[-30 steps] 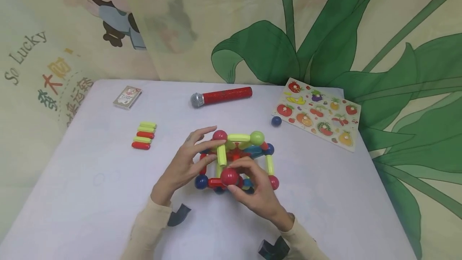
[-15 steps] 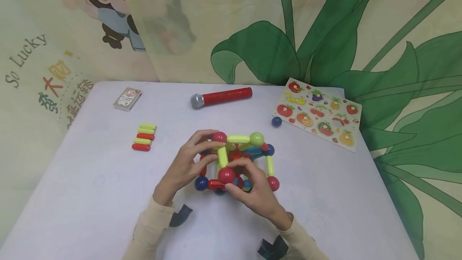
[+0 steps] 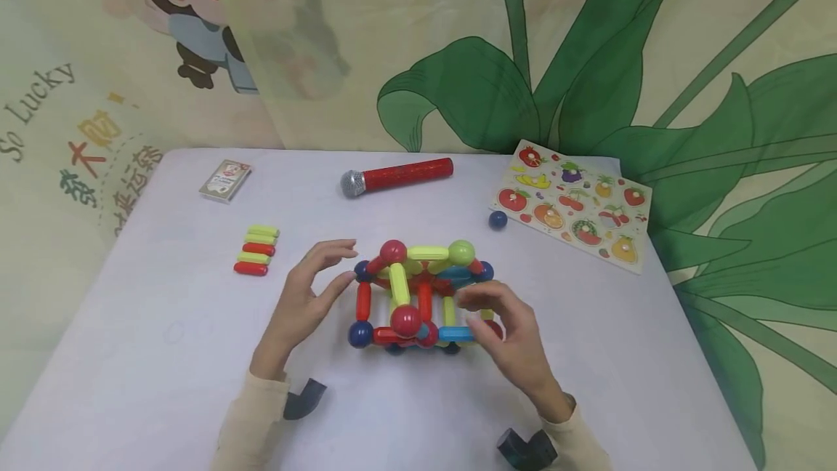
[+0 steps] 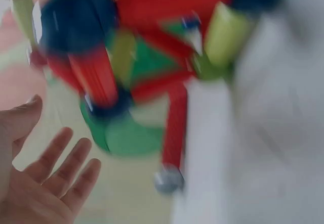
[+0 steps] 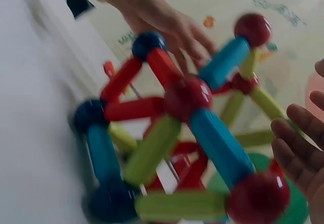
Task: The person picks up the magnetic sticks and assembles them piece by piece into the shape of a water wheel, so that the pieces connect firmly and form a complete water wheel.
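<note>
The rod-and-ball structure (image 3: 421, 296) stands at the middle of the desk (image 3: 163, 384), nearer the front edge. The left hand (image 3: 304, 296) is just left of it, the right hand (image 3: 516, 336) at its right front. A stack of loose rods (image 3: 256, 250) lies toward the left edge. The card box (image 3: 225, 180) sits near the back left corner, the toy microphone (image 3: 396, 175) along the back edge, the fruit puzzle board (image 3: 575, 202) at the back right corner, and a loose ball (image 3: 498, 220) just left of the board.

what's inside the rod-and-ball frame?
Inside the rod-and-ball frame of coloured plastic sticks and balls, red and green rods cross in both views. Its far lower corner is hidden behind the right hand.
</note>
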Tool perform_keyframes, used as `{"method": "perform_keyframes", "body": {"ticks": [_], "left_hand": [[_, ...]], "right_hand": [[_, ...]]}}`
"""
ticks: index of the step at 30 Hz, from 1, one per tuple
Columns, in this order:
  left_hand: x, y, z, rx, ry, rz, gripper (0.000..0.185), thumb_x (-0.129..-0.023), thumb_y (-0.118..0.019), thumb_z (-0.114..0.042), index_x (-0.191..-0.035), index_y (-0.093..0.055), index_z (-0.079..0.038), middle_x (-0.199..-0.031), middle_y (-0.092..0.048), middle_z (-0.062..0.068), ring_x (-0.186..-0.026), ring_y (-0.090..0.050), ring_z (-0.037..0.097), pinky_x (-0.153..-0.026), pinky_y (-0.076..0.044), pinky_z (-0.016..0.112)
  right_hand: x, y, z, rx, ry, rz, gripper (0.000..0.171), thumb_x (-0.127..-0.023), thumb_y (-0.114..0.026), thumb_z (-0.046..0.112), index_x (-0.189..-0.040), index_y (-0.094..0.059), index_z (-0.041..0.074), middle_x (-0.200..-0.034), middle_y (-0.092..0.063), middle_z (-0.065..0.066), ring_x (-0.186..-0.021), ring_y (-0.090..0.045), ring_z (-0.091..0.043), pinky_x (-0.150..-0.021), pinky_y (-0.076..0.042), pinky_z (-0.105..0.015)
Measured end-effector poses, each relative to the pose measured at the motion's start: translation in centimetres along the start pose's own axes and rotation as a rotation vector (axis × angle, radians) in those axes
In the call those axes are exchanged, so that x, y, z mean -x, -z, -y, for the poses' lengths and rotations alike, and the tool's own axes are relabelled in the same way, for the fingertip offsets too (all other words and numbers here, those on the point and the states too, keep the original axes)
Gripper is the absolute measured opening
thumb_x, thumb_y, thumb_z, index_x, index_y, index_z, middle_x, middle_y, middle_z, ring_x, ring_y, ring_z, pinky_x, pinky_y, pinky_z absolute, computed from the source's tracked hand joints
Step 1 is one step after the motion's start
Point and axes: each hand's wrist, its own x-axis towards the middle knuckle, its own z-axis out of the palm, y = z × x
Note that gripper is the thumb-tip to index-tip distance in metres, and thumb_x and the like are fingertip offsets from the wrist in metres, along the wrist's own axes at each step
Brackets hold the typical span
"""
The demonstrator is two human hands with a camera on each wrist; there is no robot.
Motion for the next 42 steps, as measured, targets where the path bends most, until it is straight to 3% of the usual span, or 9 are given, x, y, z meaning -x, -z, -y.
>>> {"method": "perform_keyframes", "body": {"ticks": [4, 9, 14, 17, 22, 29, 32, 37, 42], "left_hand": [[1.5, 2.8, 3.4, -0.006, 0.167, -0.125, 0.034, -0.085, -0.068, 0.002, -0.119, -0.060, -0.001, -0.124, -0.060, 0.013, -0.115, -0.053, 0.003, -0.096, -0.044, 0.017], [3.9, 7.2, 8.6, -0.076, 0.377, -0.274, 0.036, -0.092, -0.064, -0.009, -0.126, -0.056, -0.004, -0.125, -0.058, 0.013, -0.115, -0.056, 0.011, -0.093, -0.045, 0.013], [5.6, 9.7, 12.4, -0.190, 0.569, -0.225, 0.043, -0.096, -0.059, -0.025, -0.135, -0.050, -0.009, -0.137, -0.052, 0.012, -0.128, -0.048, 0.031, -0.103, -0.043, 0.036], [5.9, 10.0, 12.8, -0.212, 0.567, -0.182, 0.042, -0.095, -0.060, -0.023, -0.133, -0.051, -0.007, -0.136, -0.052, 0.015, -0.130, -0.044, 0.035, -0.107, -0.036, 0.050], [5.5, 9.8, 11.9, -0.248, 0.477, -0.143, 0.038, -0.091, -0.066, -0.016, -0.127, -0.056, -0.006, -0.131, -0.055, 0.016, -0.124, -0.047, 0.038, -0.104, -0.037, 0.054], [5.1, 9.9, 11.6, -0.269, 0.457, -0.109, 0.037, -0.090, -0.067, -0.010, -0.125, -0.058, -0.004, -0.129, -0.055, 0.019, -0.124, -0.045, 0.040, -0.103, -0.036, 0.056], [5.1, 9.7, 11.6, -0.312, 0.438, -0.109, 0.037, -0.089, -0.068, -0.009, -0.125, -0.060, -0.004, -0.125, -0.057, 0.017, -0.123, -0.048, 0.036, -0.106, -0.039, 0.044], [5.1, 9.3, 11.6, -0.321, 0.373, -0.124, 0.036, -0.086, -0.071, -0.008, -0.121, -0.064, -0.007, -0.121, -0.061, 0.010, -0.116, -0.050, 0.001, -0.094, -0.034, 0.005], [4.9, 9.0, 11.4, -0.328, 0.377, -0.119, 0.034, -0.085, -0.072, -0.007, -0.119, -0.065, -0.008, -0.120, -0.063, 0.011, -0.117, -0.054, 0.015, -0.094, -0.038, 0.009]], "right_hand": [[0.7, 2.3, -1.6, 0.063, -0.065, -0.145, 0.029, -0.088, -0.056, -0.011, -0.116, -0.056, -0.003, -0.103, -0.063, -0.012, -0.096, -0.063, -0.010, -0.089, -0.050, -0.020], [0.9, 4.5, -3.4, 0.148, -0.184, -0.276, 0.021, -0.092, -0.054, -0.009, -0.112, -0.058, -0.007, -0.097, -0.063, -0.016, -0.089, -0.064, -0.006, -0.084, -0.050, -0.014], [0.8, 5.8, -5.5, 0.193, -0.293, -0.298, 0.019, -0.095, -0.055, 0.001, -0.111, -0.057, -0.009, -0.096, -0.063, -0.018, -0.084, -0.065, -0.007, -0.079, -0.050, -0.012], [1.2, 6.3, -8.2, 0.198, -0.368, -0.302, 0.024, -0.098, -0.054, 0.014, -0.113, -0.058, -0.005, -0.098, -0.064, -0.014, -0.086, -0.063, -0.007, -0.080, -0.050, -0.011], [2.1, 6.3, -10.6, 0.277, -0.513, -0.277, 0.030, -0.100, -0.051, 0.029, -0.116, -0.059, 0.006, -0.101, -0.065, -0.007, -0.088, -0.059, -0.003, -0.082, -0.045, -0.008], [2.1, 6.2, -11.4, 0.289, -0.526, -0.270, 0.029, -0.100, -0.050, 0.031, -0.115, -0.059, 0.007, -0.098, -0.064, -0.006, -0.087, -0.060, -0.005, -0.079, -0.047, -0.008], [2.1, 6.2, -11.3, 0.289, -0.535, -0.267, 0.029, -0.100, -0.050, 0.030, -0.115, -0.059, 0.007, -0.098, -0.065, -0.006, -0.086, -0.060, -0.004, -0.078, -0.046, -0.008], [2.1, 6.2, -11.2, 0.269, -0.534, -0.268, 0.028, -0.100, -0.050, 0.029, -0.115, -0.060, 0.007, -0.098, -0.065, -0.006, -0.086, -0.060, -0.003, -0.079, -0.046, -0.008], [2.1, 6.3, -11.2, 0.264, -0.509, -0.266, 0.028, -0.100, -0.050, 0.028, -0.114, -0.060, 0.006, -0.099, -0.065, -0.007, -0.086, -0.060, -0.001, -0.080, -0.047, -0.008]]}}
